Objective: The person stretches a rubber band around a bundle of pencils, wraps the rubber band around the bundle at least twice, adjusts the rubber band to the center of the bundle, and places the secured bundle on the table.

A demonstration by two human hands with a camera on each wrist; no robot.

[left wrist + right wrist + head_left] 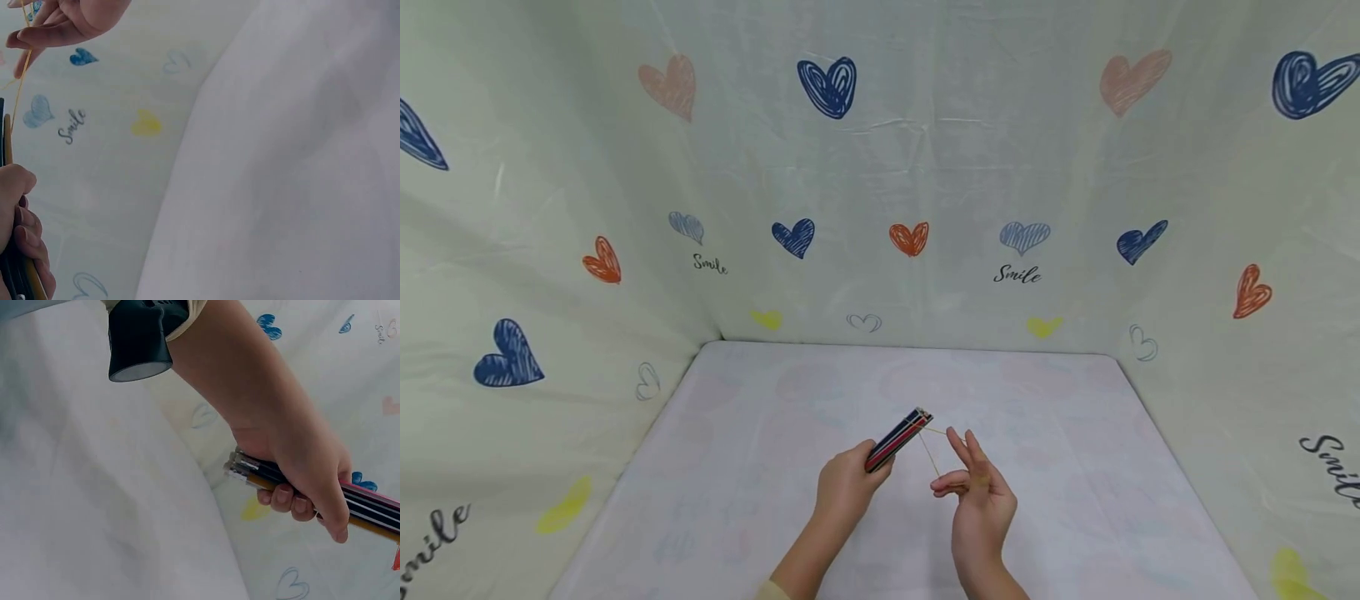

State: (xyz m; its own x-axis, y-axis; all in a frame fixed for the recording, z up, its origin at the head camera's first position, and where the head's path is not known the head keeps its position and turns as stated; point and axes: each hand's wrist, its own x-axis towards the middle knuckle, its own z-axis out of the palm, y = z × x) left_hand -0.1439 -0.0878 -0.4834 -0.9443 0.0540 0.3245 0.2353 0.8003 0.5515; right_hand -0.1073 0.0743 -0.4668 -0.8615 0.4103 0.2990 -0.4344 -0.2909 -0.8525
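Before heart-printed cloth [910, 167], grips pencils [898, 442] lower-centre in left hand [847, 485], seemingly anchoring rubber band [929, 455] stretched on splayed right hand [982, 496]

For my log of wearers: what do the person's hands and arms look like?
The left hand and right hand wear no gloves. A cream sleeve shows on the left arm, beside a black, rounded device with a grey face. No sleeve shows on the right arm.

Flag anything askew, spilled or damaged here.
Nothing stands out: the left hand grips the pencil bundle, and the yellow band stretched between it and the right hand shows no visible break.
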